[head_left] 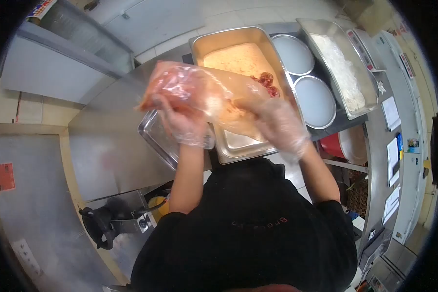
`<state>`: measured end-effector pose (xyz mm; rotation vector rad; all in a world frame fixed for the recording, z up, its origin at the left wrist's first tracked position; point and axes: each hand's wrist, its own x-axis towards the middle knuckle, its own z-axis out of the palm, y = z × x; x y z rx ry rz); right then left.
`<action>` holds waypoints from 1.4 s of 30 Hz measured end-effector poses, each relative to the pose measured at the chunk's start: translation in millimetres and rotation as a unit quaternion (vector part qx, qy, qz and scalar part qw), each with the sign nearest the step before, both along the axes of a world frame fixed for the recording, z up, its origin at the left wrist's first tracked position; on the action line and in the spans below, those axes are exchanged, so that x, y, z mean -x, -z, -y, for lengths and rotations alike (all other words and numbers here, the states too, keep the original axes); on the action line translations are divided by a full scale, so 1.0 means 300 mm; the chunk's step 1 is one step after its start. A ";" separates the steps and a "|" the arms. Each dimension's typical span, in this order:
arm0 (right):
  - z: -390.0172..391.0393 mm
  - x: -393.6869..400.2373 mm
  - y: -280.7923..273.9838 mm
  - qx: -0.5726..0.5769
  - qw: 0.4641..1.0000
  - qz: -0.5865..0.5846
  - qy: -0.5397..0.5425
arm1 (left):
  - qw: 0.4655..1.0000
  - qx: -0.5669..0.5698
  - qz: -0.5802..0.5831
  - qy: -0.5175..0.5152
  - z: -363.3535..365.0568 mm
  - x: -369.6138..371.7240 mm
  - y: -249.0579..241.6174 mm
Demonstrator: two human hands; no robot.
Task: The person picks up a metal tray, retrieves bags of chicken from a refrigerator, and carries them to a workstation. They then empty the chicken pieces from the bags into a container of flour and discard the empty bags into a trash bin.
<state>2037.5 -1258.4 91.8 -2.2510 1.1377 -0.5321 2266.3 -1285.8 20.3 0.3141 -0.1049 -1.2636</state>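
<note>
Both my hands wear thin clear gloves and hold a clear plastic bag (199, 90) with pinkish raw meat inside. My left hand (182, 121) grips the bag's left end above a small steel tray (155, 138). My right hand (277, 124) grips its right end over a deep steel pan (238, 146) that holds an orange marinade and a few dark red pieces (266, 80). The bag hangs tilted between the hands, above the near end of the pan.
A steel counter (107, 141) stretches to the left. Two round lidded wells (301, 73) and a long pan of white flaky food (343, 70) lie to the right. Papers lie on a side shelf (392, 146). A black-handled device (102, 224) sits below the counter.
</note>
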 end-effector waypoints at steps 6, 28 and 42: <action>0.039 -0.140 0.139 0.003 0.981 0.173 0.084 | 0.996 0.003 0.091 0.021 -0.063 0.119 0.026; -0.099 0.035 0.059 -0.086 0.985 0.041 0.143 | 0.999 0.028 -0.026 0.001 -0.002 0.069 0.006; 0.125 0.169 0.091 -0.100 0.952 0.079 0.278 | 0.990 0.066 0.103 -0.069 0.001 -0.053 0.026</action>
